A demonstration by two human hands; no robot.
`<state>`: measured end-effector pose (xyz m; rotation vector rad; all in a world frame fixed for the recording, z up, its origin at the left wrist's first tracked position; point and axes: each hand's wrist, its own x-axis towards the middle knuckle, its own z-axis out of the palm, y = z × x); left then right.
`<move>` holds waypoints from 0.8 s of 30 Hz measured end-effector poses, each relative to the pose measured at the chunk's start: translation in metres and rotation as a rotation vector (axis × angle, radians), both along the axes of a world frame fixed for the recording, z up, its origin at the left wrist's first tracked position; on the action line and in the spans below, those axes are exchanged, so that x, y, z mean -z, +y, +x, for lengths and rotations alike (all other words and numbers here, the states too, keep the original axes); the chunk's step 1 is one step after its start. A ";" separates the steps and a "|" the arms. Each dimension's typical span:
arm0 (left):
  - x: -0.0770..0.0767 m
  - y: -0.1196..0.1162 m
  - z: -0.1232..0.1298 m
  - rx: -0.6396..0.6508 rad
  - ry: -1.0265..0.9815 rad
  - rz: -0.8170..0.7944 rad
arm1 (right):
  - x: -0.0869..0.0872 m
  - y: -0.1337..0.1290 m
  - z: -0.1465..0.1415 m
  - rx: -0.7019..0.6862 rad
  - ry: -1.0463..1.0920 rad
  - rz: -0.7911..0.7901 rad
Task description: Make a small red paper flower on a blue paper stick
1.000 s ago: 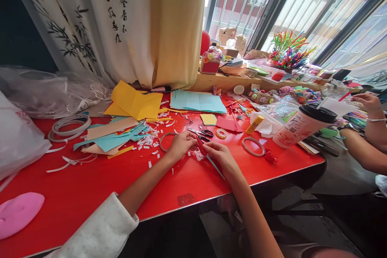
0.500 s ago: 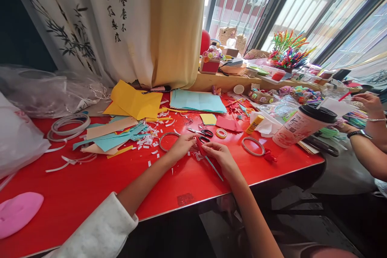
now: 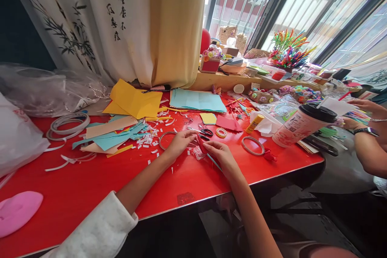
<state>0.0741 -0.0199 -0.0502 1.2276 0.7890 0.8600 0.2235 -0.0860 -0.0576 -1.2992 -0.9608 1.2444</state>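
Between my two hands is a small folded piece of red paper point(image 3: 201, 144), standing up at a slant. My left hand point(image 3: 180, 144) has its fingertips closed at the paper's upper left edge. Thumb and fingers of my right hand point(image 3: 221, 154) pinch its right side. A thin light blue strip point(image 3: 214, 162) runs from the paper down beneath my right hand; how the two are joined is hidden. Just behind the hands lie black-handled scissors point(image 3: 206, 132), partly covered. A roll of tape point(image 3: 167, 140) lies by my left wrist.
White paper scraps point(image 3: 148, 139) and coloured paper sheets point(image 3: 113, 139) cover the left-middle of the red table point(image 3: 163, 193). A glue stick point(image 3: 254, 123), another tape ring point(image 3: 253, 146) and a tall lidded cup point(image 3: 302, 125) stand or lie right. A co-worker's hands point(image 3: 359, 117) show at far right.
The red paper has turned more upright between my fingers, and the light blue strip shows less. My hands have shifted slightly. The co-worker's hand at far right has lowered.
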 end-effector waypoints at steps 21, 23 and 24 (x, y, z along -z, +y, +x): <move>0.002 0.004 -0.001 -0.019 -0.055 0.088 | -0.001 -0.002 0.000 -0.010 -0.003 0.153; 0.003 0.004 -0.001 -0.014 -0.058 0.095 | -0.001 -0.003 0.000 -0.016 -0.012 0.157; 0.003 0.004 -0.001 -0.014 -0.060 0.097 | -0.002 -0.003 0.000 -0.020 -0.018 0.163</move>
